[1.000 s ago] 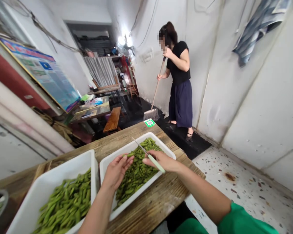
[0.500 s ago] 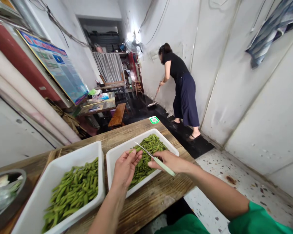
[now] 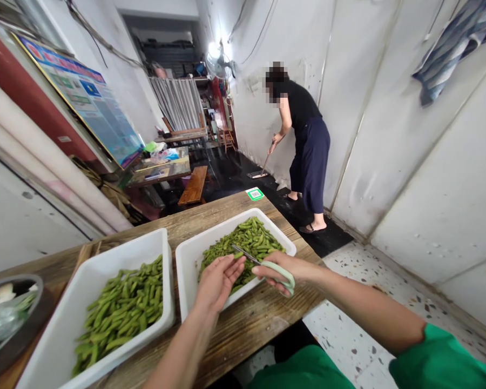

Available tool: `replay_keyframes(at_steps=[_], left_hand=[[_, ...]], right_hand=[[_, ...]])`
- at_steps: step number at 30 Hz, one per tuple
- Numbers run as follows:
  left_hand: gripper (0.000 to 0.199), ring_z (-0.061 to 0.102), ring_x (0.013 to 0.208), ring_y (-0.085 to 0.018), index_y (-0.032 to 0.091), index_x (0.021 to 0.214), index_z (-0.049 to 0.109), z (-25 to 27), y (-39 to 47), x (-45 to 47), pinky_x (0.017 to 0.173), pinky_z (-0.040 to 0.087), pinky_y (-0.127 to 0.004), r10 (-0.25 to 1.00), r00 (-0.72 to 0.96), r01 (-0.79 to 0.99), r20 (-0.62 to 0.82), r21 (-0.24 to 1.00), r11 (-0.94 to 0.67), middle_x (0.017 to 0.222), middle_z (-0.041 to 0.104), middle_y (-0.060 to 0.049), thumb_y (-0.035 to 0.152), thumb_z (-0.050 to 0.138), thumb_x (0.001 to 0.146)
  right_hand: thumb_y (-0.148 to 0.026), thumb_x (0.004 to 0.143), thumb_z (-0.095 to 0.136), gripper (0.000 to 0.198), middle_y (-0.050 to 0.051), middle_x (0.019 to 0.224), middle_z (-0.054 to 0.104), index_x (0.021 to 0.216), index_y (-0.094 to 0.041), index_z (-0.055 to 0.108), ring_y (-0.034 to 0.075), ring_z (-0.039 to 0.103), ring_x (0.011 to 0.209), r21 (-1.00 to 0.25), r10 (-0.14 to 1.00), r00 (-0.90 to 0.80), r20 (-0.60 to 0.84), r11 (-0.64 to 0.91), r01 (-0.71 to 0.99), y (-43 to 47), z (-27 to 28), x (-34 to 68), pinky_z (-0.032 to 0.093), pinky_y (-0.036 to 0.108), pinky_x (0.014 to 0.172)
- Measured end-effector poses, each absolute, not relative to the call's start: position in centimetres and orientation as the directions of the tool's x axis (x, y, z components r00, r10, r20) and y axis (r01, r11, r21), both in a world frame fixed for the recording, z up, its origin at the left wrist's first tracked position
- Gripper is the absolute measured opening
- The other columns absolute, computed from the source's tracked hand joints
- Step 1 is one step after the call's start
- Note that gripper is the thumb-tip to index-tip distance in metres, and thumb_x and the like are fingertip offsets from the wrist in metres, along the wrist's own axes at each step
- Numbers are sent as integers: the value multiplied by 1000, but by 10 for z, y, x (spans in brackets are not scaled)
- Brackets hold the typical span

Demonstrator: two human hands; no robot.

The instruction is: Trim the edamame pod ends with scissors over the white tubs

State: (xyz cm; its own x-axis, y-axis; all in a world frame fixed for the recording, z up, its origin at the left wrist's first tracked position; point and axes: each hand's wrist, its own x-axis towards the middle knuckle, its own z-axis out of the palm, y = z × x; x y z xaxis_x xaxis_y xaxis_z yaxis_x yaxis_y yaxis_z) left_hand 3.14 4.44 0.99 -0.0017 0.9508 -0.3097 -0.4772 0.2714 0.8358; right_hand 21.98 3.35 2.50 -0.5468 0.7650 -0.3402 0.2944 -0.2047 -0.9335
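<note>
Over the right white tub, my left hand pinches a green soybean pod between thumb and fingers. My right hand grips scissors with pale green handles, their blades pointing left beside the pod. Whether the blades touch the pod is hard to tell. Many green pods fill the right tub beneath my hands. A second white tub on the left holds more pods.
Both tubs stand on a wooden table. A dark bowl with bagged contents is at far left. Beyond the table, a person bends over a long-handled floor tool. A wooden bench stands behind the table.
My right hand has turned the scissors, so the handle loops now show and the blades sit lower by the pod. The person at the back has shifted slightly right.
</note>
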Motion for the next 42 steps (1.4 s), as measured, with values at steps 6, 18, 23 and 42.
replay_keyframes(at_steps=[6, 18, 23, 42], left_hand=[[3, 58, 55, -14, 15, 63, 52, 22, 93, 15, 57, 45, -28, 996, -30, 147, -89, 985, 92, 65, 63, -2, 17, 52, 66], [26, 57, 83, -24, 14, 75, 67, -5, 183, 64, 71, 37, -30, 921, 366, 922, 132, 86, -378, 89, 62, -13, 26, 44, 80], [26, 57, 84, -23, 15, 79, 66, -10, 189, 67, 68, 36, -28, 924, 353, 930, 144, 52, -363, 90, 62, -13, 30, 44, 82], [28, 42, 44, -10, 15, 72, 64, 19, 128, 54, 45, 29, -22, 972, 235, 588, -19, 799, -126, 57, 58, -2, 38, 49, 74]], right_hand=[[-57, 77, 50, 42, -5, 56, 48, 84, -15, 50, 5, 44, 34, -963, 769, -579, -269, -232, 139, 38, 18, 251, 37, 17, 31], [-52, 76, 54, 37, -6, 58, 44, 80, -16, 47, 4, 41, 39, -986, 846, -516, -134, -168, -20, 28, -5, 263, 36, 15, 34], [-51, 75, 56, 36, -7, 56, 43, 77, -17, 46, 3, 40, 39, -991, 844, -525, -107, -135, -16, 25, -6, 264, 34, 13, 34], [-55, 74, 54, 39, -8, 52, 40, 75, -17, 45, 3, 38, 37, -992, 880, -464, -107, -122, -4, 18, 9, 269, 33, 15, 35]])
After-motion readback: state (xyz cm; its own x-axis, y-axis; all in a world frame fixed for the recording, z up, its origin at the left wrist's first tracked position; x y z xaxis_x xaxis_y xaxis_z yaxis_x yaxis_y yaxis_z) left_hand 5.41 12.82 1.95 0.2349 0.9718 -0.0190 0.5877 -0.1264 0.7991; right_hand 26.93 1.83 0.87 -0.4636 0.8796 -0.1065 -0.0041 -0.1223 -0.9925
